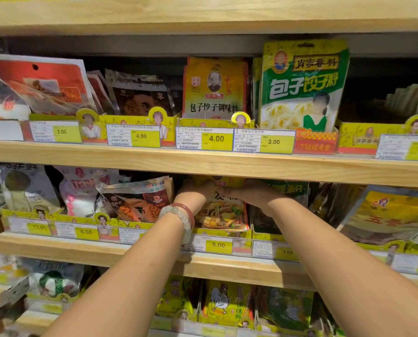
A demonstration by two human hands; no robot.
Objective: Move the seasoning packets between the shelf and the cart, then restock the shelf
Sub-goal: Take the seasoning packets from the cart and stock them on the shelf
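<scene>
1. Two bare forearms reach forward into the middle tier of a light wooden shelf, and both hands meet at the upper part of one yellow seasoning packet printed with a photo of a cooked dish.
2. The left hand sits at the packet's top left corner; its fingers curl around the edge and go out of sight behind the shelf board above, so the exact grip cannot be told.
3. A bracelet of pale round beads and a thin red bangle circle the left wrist just below that hand.
4. The right hand lies at the packet's top right corner, fingers pressed together over its upper edge, touching the packet.
5. The packet stands upright in a yellow cardboard display tray, directly below both hands, above a yellow price tag reading 5.00.
6. Left of the left hand, a brown and orange foil packet leans tilted in the neighbouring tray.
7. Right of the right hand, a green packet shows behind the wrist.
8. Above the hands, on the next tier, a tall green and yellow pouch showing dumplings stands upright beside a yellow packet bearing a portrait.
</scene>
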